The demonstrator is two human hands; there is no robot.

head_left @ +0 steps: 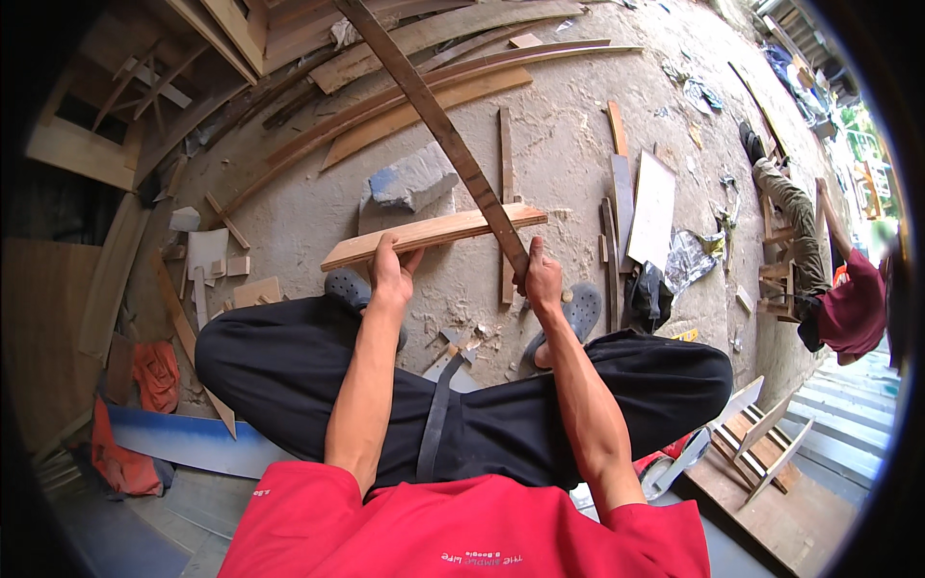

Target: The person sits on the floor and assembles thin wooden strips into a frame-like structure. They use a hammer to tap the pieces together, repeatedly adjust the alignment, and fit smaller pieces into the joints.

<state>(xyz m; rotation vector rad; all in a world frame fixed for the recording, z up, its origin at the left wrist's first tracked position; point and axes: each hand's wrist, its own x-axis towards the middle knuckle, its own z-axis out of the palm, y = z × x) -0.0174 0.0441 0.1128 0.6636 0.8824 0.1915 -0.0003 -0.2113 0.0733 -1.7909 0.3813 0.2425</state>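
Note:
My left hand (pixel 390 275) grips a short, thick plywood board (pixel 434 234) near its left part, thumb on the edge facing me. A long, dark brown wooden strip (pixel 434 120) is in my right hand (pixel 541 276), fingers wrapped round its near end. The strip slants away to the far left and crosses over the right part of the board. Whether the two touch, I cannot tell. Beyond the board lies a grey block with blue paint (pixel 412 179). Between my feet rests what looks like a hammer with a dark handle (pixel 438 414).
Long planks (pixel 424 99) lie across the floor at the back. A white panel (pixel 652 212) and narrow strips lie to the right, beside crumpled plastic (pixel 689 262). Another person in a red shirt (pixel 853 308) is at the far right. Wooden cabinets (pixel 82 154) stand left.

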